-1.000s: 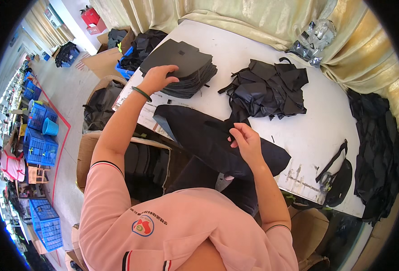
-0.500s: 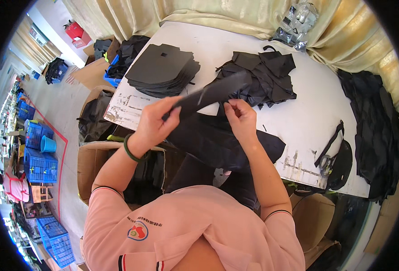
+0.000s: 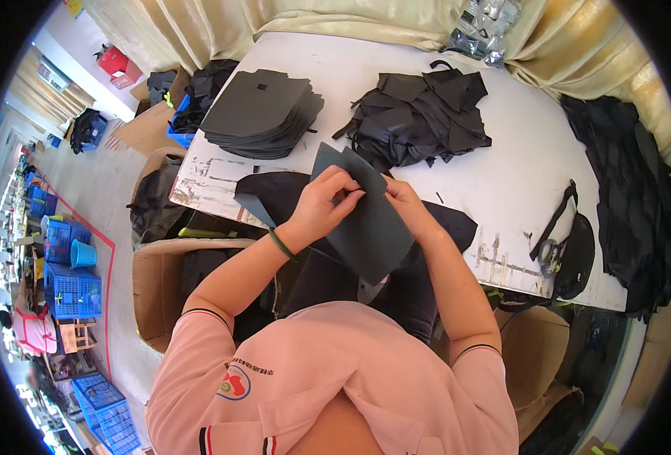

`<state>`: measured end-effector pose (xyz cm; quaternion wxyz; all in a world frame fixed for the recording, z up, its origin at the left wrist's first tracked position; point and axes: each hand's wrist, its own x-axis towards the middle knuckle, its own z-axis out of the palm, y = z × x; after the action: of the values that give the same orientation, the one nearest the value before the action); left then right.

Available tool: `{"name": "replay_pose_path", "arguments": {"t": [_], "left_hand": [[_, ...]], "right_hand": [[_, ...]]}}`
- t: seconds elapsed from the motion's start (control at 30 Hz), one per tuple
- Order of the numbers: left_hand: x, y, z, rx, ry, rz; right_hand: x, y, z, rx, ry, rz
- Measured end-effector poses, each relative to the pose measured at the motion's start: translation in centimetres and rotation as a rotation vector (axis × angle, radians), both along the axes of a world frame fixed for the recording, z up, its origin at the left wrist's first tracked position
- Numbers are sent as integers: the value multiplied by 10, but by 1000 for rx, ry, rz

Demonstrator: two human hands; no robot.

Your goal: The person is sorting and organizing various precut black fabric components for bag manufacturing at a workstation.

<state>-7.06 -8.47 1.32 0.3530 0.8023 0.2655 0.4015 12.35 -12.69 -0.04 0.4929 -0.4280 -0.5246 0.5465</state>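
left fingers (image 3: 341, 184) and right fingers (image 3: 396, 191) are gripping one sheet (image 3: 372, 239). one grey stack (image 3: 252, 112) is lying near one black pile (image 3: 426, 121).

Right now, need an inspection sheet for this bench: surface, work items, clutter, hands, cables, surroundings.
Surface: white table, scuffed and stained along its near edge.
Work items: dark grey sheet held up; stack of dark grey sheets at the table's left; heap of black fabric pieces right of it.
Clutter: black strapped pouch near the right front corner; clear plastic bags at the far edge.
Hands: left hand has its fingertips against the sheet's face, grip unclear; right hand grips its right edge.
Cables: nothing seen.
Surroundings: cream curtain behind; cardboard box below the near left side; blue crates on the floor at left.
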Motion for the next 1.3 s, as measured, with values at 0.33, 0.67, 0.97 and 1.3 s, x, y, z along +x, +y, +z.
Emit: {"name": "replay_pose_path", "arguments": {"t": [0.33, 0.67, 0.97, 1.3], "left_hand": [[6, 6, 7, -299, -144, 0], [-179, 74, -6, -476, -465, 588], [-138, 103, -27, 357, 416, 618], [100, 66, -1, -347, 729, -753]], "right_hand": [[54, -10, 49, -370, -253, 235], [133, -21, -35, -370, -861, 79], [120, -38, -18, -327, -937, -2], [87, -58, 26, -49, -1053, -109]]}}
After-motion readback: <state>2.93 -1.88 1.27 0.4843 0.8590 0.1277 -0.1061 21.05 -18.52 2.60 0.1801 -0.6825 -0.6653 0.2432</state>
